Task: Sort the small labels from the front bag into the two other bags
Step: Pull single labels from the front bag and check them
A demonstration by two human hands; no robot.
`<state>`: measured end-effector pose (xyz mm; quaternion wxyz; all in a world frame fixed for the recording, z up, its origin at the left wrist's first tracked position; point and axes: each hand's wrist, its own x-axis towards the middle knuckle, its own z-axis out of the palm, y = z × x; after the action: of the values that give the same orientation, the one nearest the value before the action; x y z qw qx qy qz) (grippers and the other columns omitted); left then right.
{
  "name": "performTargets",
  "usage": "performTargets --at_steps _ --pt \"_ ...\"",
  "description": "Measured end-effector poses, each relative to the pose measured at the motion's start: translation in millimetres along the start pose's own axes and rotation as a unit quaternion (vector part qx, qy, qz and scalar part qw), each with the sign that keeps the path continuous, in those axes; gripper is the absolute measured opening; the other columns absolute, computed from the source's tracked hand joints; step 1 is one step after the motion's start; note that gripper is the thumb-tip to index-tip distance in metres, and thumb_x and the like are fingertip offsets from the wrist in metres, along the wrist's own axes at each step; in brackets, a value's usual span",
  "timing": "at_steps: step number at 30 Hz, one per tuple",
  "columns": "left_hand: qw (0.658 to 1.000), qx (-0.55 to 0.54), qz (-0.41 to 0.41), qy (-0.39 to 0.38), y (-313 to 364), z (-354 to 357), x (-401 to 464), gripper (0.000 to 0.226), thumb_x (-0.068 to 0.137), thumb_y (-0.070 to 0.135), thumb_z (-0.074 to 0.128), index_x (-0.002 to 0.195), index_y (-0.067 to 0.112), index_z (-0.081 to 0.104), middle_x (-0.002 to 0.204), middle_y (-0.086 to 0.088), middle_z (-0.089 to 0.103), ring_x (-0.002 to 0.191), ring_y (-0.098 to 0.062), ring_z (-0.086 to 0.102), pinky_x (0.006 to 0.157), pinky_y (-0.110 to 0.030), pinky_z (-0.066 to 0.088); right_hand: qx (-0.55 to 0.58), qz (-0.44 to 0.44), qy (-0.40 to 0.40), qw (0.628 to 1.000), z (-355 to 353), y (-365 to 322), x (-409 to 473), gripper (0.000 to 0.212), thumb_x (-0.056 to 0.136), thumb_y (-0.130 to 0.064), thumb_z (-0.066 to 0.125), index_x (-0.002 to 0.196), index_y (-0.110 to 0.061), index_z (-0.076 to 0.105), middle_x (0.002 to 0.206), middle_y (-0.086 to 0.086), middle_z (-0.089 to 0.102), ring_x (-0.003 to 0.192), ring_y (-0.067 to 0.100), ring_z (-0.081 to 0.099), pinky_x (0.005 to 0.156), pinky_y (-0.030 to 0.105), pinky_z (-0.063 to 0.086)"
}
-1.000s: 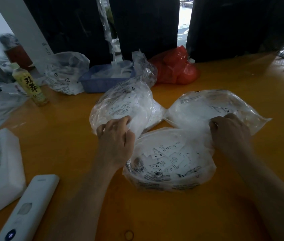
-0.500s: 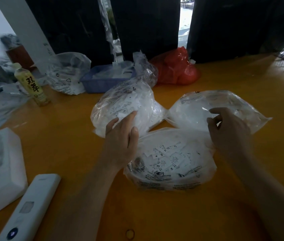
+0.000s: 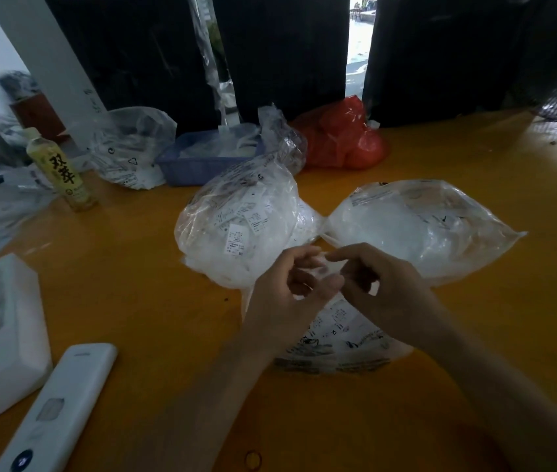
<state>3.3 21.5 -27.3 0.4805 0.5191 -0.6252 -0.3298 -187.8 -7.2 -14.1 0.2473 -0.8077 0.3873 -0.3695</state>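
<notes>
Meeting over crinkly front bag [image 3: 338,338], hands (curled fingers), glossy orange table [image 3: 134,301]

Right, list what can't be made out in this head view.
- Front bag: its mouth and middle are hidden behind the left hand and right hand.
- What the fingertips pinch, if anything: blurred and too small.
- Label print in the left bag: too small to read.
- Right bag: contents clouded by plastic glare.
- Remote: lower end cut off by the frame's bottom edge.

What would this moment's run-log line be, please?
left hand + right hand: fingertips meeting above front bag | left bag, right bag: untouched
</notes>
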Motion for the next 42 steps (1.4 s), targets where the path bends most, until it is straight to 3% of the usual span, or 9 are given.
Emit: performTargets --at_steps 4,8,12,18,23,28,35,39,42 --pt "0.995 -0.069 -0.056 0.037 -5.2 -0.4 0.5 0.013 0.097 0.038 0.072 0.102 0.027 0.078 0.09 0.005 0.079 0.082 -0.011 0.076 0.074 -0.021 0.059 0.011 0.013 0.003 1.0 0.4 4.1 0.0 0.035 0.096 -0.018 0.068 0.129 -0.024 0.06 0.088 -0.012 0.062 0.076 0.011 0.063 0.069 0.035 0.055" --pt "0.981 -0.154 -0.098 0.067 -4.3 0.9 1.4 0.011 0.091 0.036 0.076 0.094 0.027 0.082 0.091 -0.002 0.08 0.089 -0.017 0.077 0.078 -0.024 0.06 0.038 0.061 0.048 0.996 1.7 7.4 2.5 0.032 0.097 -0.029 0.065 0.128 -0.032 0.057 0.089 -0.015 0.063 0.073 0.009 0.062 0.065 0.026 0.054" --pt "0.96 -0.241 -0.118 0.076 -4.4 2.4 2.3 0.018 0.08 0.035 0.08 0.095 0.025 0.082 0.091 -0.008 0.08 0.089 -0.019 0.077 0.079 -0.024 0.06 0.05 0.103 -0.005 0.993 1.0 7.4 2.4 0.039 0.087 -0.056 0.063 0.123 -0.042 0.057 0.097 -0.025 0.063 0.079 0.004 0.064 0.066 0.016 0.053" --pt "0.969 -0.212 -0.109 0.066 -9.6 2.8 2.2 0.02 0.087 0.012 0.084 0.1 0.028 0.08 0.103 -0.001 0.08 0.099 -0.018 0.076 0.083 -0.027 0.06 0.052 0.091 0.045 0.993 3.9 9.3 2.0 0.012 0.094 -0.029 0.069 0.103 -0.036 0.068 0.084 -0.011 0.071 0.075 0.013 0.068 0.068 0.036 0.057" --pt "0.954 -0.25 -0.164 0.006 -2.6 3.0 2.5 0.053 0.084 0.054 0.078 0.125 0.02 0.071 0.117 -0.002 0.078 0.106 -0.022 0.076 0.089 -0.03 0.061 0.048 0.074 0.046 0.995 5.8 7.4 0.4 0.021 0.094 -0.022 0.071 0.11 -0.035 0.067 0.089 -0.019 0.067 0.075 0.011 0.065 0.068 0.031 0.056" --pt "0.965 -0.22 -0.14 0.012 -3.9 2.5 1.3 0.028 0.085 0.043 0.08 0.103 0.022 0.083 0.102 -0.008 0.08 0.097 -0.025 0.077 0.083 -0.028 0.06 0.042 0.066 0.03 0.996 6.8 6.2 -0.4 0.027 0.095 -0.02 0.07 0.117 -0.035 0.064 0.094 -0.024 0.063 0.079 0.006 0.062 0.066 0.015 0.05" --pt "0.963 -0.23 -0.14 0.02 -5.5 3.3 0.3 0.037 0.073 0.052 0.081 0.093 0.02 0.082 0.105 -0.008 0.08 0.1 -0.022 0.077 0.078 -0.03 0.062 0.024 0.074 0.038 0.996 8.4 6.4 -1.4 0.019 0.098 -0.024 0.066 0.114 -0.031 0.062 0.08 -0.009 0.064 0.071 0.009 0.062 0.063 0.026 0.053" --pt "0.962 -0.234 -0.138 0.005 -6.3 1.3 -0.7 0.028 0.08 0.038 0.084 0.098 0.017 0.079 0.104 -0.011 0.079 0.1 -0.026 0.077 0.074 -0.029 0.062 -0.008 0.033 0.032 0.999 9.6 2.1 -2.6 0.02 0.098 -0.022 0.066 0.117 -0.027 0.06 0.078 -0.013 0.062 0.072 0.004 0.061 0.061 0.018 0.049" --pt "0.953 -0.26 -0.148 0.044 -7.3 0.7 1.5 0.016 0.076 0.027 0.084 0.089 0.02 0.081 0.101 -0.013 0.08 0.094 -0.028 0.079 0.069 -0.025 0.061 -0.05 0.037 0.032 0.998 8.4 5.0 -1.3 0.006 0.102 -0.028 0.059 0.107 -0.029 0.056 0.079 -0.014 0.06 0.071 0.003 0.059 0.061 0.018 0.048"
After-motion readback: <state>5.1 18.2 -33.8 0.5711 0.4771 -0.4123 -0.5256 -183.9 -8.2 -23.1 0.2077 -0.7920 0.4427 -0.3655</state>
